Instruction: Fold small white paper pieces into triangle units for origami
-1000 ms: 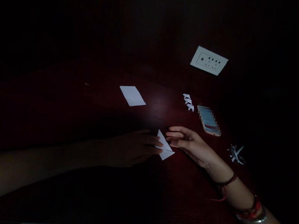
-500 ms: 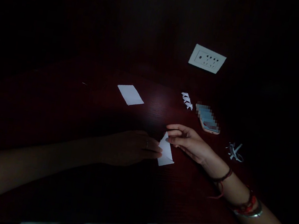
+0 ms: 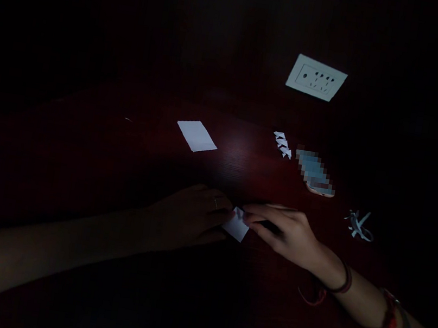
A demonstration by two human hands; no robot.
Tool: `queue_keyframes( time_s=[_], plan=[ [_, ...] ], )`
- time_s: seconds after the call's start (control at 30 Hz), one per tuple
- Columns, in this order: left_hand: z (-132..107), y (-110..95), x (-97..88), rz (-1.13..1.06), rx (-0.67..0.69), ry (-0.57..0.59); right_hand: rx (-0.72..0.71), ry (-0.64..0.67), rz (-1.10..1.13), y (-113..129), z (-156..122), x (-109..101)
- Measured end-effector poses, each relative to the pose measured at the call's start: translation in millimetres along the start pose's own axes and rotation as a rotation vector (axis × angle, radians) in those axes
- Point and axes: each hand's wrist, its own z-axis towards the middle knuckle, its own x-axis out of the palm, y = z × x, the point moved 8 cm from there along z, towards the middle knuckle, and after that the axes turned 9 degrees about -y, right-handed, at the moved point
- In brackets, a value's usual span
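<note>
A small folded piece of white paper (image 3: 236, 226) lies on the dark red table (image 3: 127, 172), pinned between both hands. My left hand (image 3: 190, 214), with a ring on one finger, presses its fingertips on the paper's left edge. My right hand (image 3: 285, 231) comes in from the right with fingers curled down onto the paper's upper right edge. Much of the paper is hidden under the fingers. The scene is very dim.
A flat white paper rectangle (image 3: 197, 135) lies farther back. Small folded paper bits (image 3: 283, 144) sit beside a phone (image 3: 315, 173). Paper scraps (image 3: 359, 225) lie at the right. A white wall socket (image 3: 316, 77) is on the wall behind. Bracelets circle my right wrist.
The paper's raised flap has been folded down flat. My right hand moved from hovering beside it with extended fingers to pressing on it with curled fingers. The left hand stayed in place.
</note>
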Motion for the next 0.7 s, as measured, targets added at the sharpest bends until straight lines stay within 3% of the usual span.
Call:
queue_keyframes(
  time_s=[0.2,0.37,0.7],
  plan=[
    [0,4,0.8,-0.046,-0.083,-0.076,-0.062,0.086,-0.030,5,-3,12],
    [-1,0,-0.7,-0.034,-0.014,-0.113,-0.088,0.134,-0.030,5,-7,14],
    [-9,-11,-1.4,0.025,0.079,0.007,-0.192,0.290,-0.171,18,-10,17]
  ],
)
